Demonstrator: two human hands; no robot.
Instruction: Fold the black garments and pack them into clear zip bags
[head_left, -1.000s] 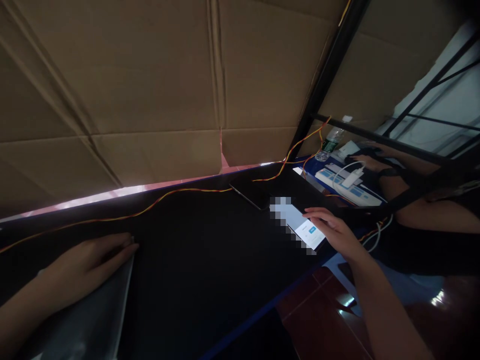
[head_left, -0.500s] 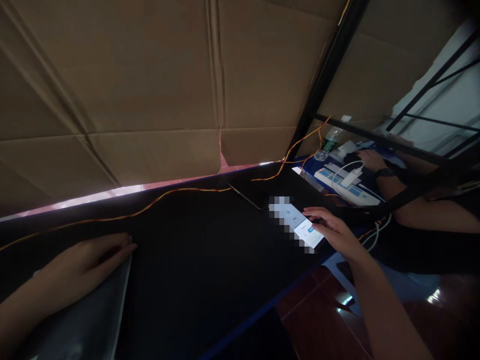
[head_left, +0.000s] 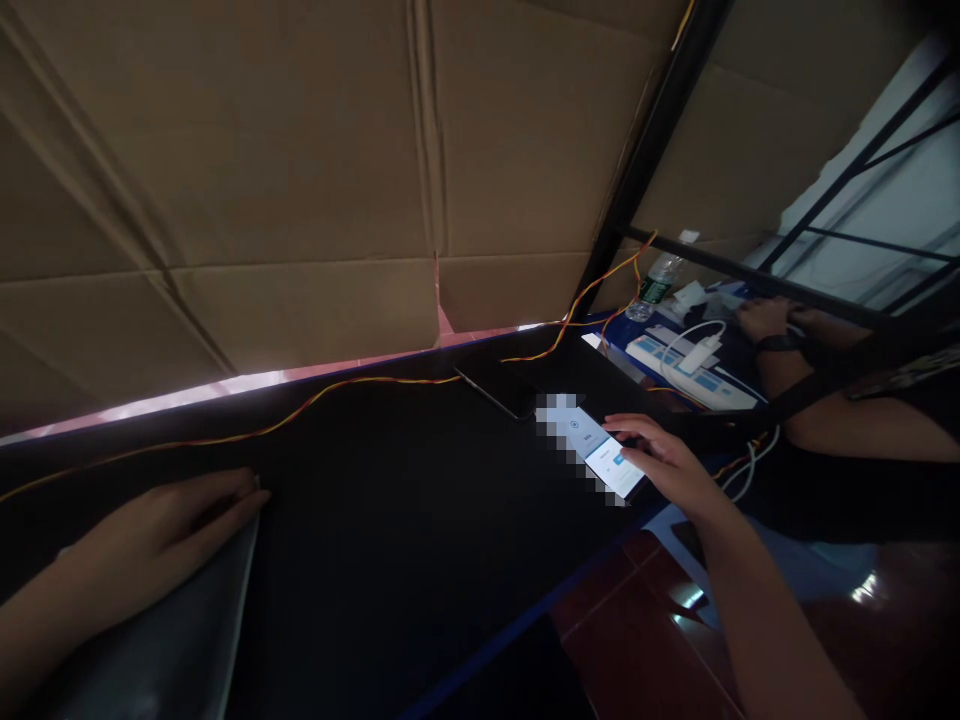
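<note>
At the lower left, my left hand pinches the upper corner of a flat, glossy grey sheet with a pale edge. Whether it is a pouch or a stiff sheet I cannot tell. To the right, a smartphone lies on the black tabletop with its screen lit white and blue, partly blurred by blocks. Over its right edge hovers or rests my right hand, fingers apart, the thumb by the screen's lower part. A dark flat device with a thin bright edge lies just beyond the phone.
A red-yellow twisted wire runs along the back of the table. Cardboard walls the far side, beside a black metal frame. At right are a power strip, a bottle and another person's forearm.
Both my hands and the phone stay nearly as they were. The other person's hand at the right has shifted slightly to the right. The view has moved a little.
</note>
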